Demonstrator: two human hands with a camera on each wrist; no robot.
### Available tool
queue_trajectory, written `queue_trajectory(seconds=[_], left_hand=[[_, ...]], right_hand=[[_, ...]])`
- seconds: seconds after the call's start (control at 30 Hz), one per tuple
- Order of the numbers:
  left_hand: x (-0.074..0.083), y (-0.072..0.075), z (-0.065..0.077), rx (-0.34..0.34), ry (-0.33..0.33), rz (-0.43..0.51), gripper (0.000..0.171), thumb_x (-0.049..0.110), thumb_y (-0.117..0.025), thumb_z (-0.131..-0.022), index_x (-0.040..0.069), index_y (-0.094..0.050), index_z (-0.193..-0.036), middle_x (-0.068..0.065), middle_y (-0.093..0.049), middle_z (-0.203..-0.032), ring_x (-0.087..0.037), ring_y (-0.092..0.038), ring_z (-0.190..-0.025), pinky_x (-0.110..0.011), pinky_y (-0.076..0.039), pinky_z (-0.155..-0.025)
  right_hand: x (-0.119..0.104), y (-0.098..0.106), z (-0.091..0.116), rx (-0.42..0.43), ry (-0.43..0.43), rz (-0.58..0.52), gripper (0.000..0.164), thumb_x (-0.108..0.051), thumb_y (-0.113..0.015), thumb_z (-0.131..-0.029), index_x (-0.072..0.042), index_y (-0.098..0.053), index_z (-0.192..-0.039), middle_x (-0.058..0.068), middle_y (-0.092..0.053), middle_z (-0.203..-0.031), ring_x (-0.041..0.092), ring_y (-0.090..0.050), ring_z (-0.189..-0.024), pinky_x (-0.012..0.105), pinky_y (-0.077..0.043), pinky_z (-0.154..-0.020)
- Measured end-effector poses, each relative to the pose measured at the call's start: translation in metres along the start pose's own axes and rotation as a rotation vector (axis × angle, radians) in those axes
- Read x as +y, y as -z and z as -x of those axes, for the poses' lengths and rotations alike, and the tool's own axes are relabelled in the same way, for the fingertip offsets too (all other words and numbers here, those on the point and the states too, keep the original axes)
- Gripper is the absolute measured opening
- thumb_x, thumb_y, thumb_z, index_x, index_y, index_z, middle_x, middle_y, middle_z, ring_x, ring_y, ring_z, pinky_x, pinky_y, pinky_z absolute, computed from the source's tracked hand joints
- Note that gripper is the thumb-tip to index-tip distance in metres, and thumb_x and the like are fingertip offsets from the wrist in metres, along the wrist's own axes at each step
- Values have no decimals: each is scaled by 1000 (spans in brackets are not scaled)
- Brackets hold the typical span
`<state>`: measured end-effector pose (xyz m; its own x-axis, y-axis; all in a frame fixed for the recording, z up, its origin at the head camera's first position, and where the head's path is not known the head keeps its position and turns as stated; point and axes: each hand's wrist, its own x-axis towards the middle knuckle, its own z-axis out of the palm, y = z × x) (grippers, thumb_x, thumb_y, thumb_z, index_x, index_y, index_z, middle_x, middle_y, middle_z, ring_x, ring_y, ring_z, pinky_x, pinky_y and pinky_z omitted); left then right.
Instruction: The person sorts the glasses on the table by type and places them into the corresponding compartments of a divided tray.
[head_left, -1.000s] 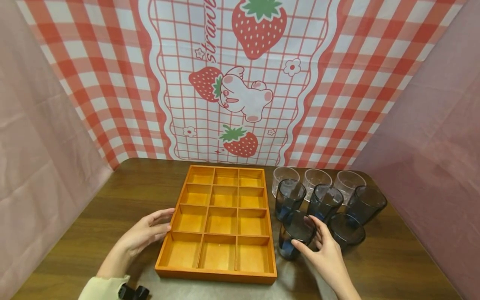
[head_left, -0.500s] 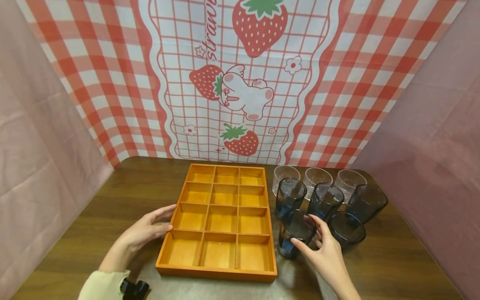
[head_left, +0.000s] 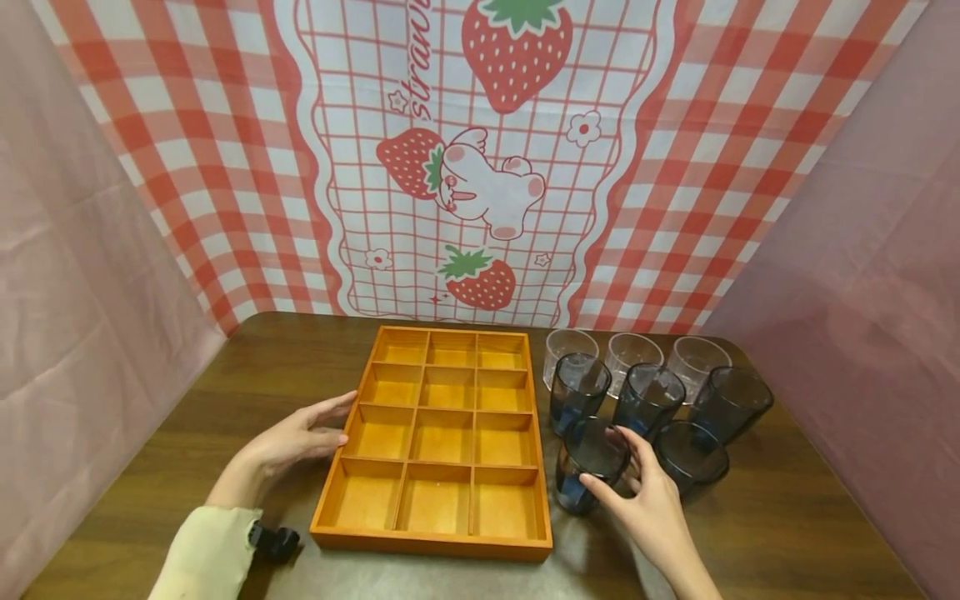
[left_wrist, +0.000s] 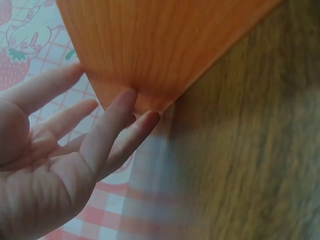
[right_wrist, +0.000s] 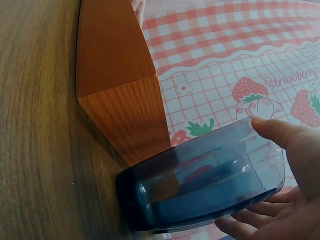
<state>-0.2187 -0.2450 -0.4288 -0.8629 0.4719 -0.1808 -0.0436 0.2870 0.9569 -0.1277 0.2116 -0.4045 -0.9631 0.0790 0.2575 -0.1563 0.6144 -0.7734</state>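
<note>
Head view showed the right grip holding a dark glass between thumb and fingers; light, even pressure probably suited its smooth sides. Just left of the grip lay a divided wooden tray, its far side touched by the left hand's extended fingers (a brace, perhaps). Beyond the grip, the brown surface carried clear cups; checked cloth rose behind.
</note>
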Motion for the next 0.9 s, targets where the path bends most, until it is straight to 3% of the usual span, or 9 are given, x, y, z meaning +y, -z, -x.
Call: queue_trajectory(seconds=[0.47,0.77,0.9], left_hand=[[-11,3,-1,-52,-24,3,75,16,-57,-98,4,-10,-156,-32,-6,-158,-49,-35,-136,-36,-50,-101],[-19,2,-4,-75,-51,14,76,14,-56,-98,6,-7,-157,-28,-3,-160,-53,-22,-141,-39,-46,-104],[-20,2,-4,-79,-75,4,77,13,-56,-98,5,-6,-156,-28,-2,-160,-54,-18,-142,-43,-43,-106]], right_hand=[[0,-3,0,14,6,1,71,-24,-81,-80,-5,-45,-138,18,-57,-136,38,-51,-129,53,-48,-96],[1,-3,1,76,-21,9,74,-24,-85,-75,-6,-49,-137,16,-61,-132,34,-55,-125,48,-52,-92],[-2,-3,1,138,-34,21,72,-23,-89,-68,-10,-56,-131,11,-67,-126,0,-59,-113,40,-55,-87]])
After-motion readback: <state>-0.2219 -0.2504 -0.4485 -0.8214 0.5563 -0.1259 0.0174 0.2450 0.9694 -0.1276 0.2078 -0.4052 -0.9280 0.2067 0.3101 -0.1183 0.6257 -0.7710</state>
